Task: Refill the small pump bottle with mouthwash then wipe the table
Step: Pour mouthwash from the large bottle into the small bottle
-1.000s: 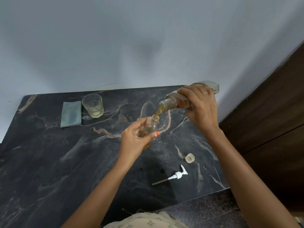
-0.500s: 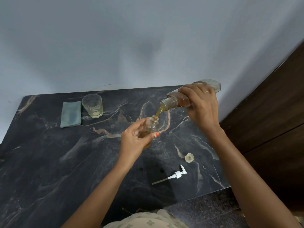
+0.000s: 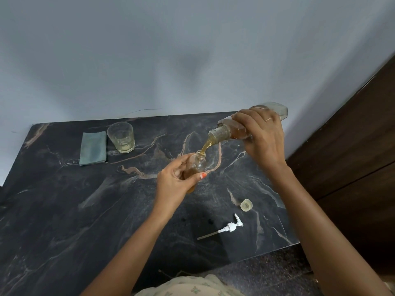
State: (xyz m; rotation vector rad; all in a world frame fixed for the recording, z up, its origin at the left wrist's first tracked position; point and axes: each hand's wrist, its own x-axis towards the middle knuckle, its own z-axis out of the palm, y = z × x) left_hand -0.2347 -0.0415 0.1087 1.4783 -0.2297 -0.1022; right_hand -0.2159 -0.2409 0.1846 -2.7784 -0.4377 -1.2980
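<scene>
your left hand (image 3: 173,182) is gripping the small clear glass pump bottle (image 3: 197,165), seemingly half full. just above it your right hand (image 3: 263,137) is clasping the tilted clear mouthwash bottle (image 3: 222,132), pouring. refitting the white plastic pump (image 3: 232,227) lying near it and wiping are remaining.

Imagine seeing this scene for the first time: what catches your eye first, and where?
The right hand tips a large bottle above the middle of the table, and an amber stream falls into the small bottle gripped by the left hand. A white pump head and a small cap lie front right; a glass and folded cloth sit back left.
</scene>
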